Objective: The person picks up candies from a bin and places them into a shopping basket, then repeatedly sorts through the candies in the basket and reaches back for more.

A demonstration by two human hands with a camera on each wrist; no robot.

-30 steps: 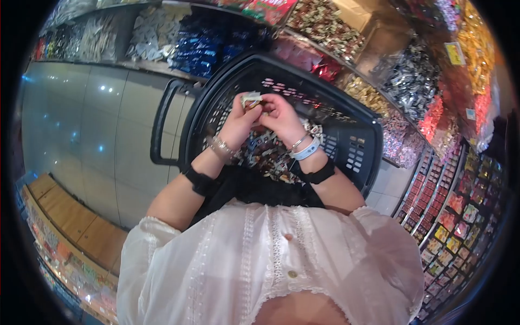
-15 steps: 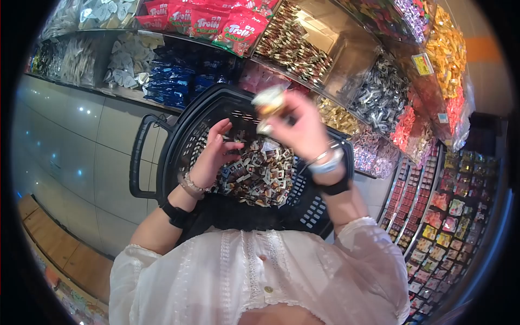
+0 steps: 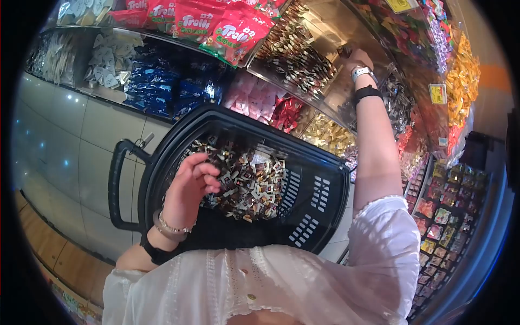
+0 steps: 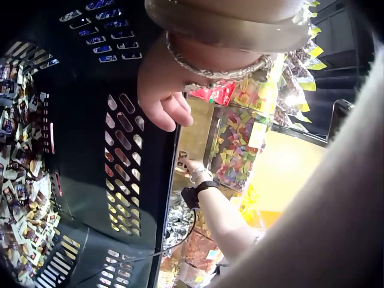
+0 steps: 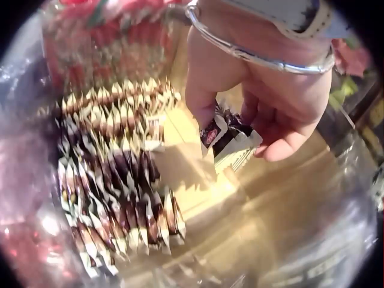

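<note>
Over the bare part of a clear bin, my right hand pinches a small bunch of wrapped candies with dark, white-edged wrappers, between thumb and fingers. Rows of similar wrapped candies stand on edge in the bin beside that hand. My left hand hangs above the left side of a black shopping basket, its fingers loosely bent and holding nothing. A loose heap of wrapped candies covers part of the basket floor.
Red Trolli bags and blue packets fill shelves behind the basket. Gold candies and silver-black candies lie in neighbouring bins. The basket's handle sticks out left over the tiled floor.
My hands were together above the basket, then parted. The right carried the candies up and right into the bin; the left stayed over the basket. The head view shifted, bringing the Trolli bags into view.
</note>
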